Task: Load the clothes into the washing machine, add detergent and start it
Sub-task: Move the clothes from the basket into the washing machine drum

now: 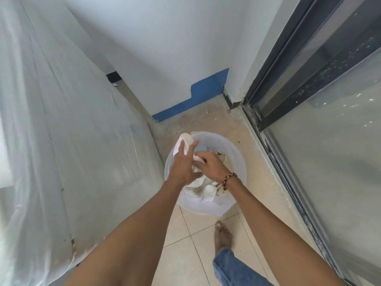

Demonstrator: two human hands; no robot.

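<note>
Loading step begun: left hand (183,164) and right hand (210,164) pinch white cloth (198,187) in basin (237,153); lift required next

- Both arms extended forward and down, forearms bare.
- Left hand (184,163): fingers spread, gripping white cloth (198,185).
- Right hand (212,165): closed on the same cloth; beaded bracelet (228,179) at wrist.

Single head-worn wide-angle view, looking steeply down and forward over both outstretched forearms. Round translucent white plastic basin (237,159) sits near frame centre, at arm's reach; tiled floor fills the ground beyond.
</note>
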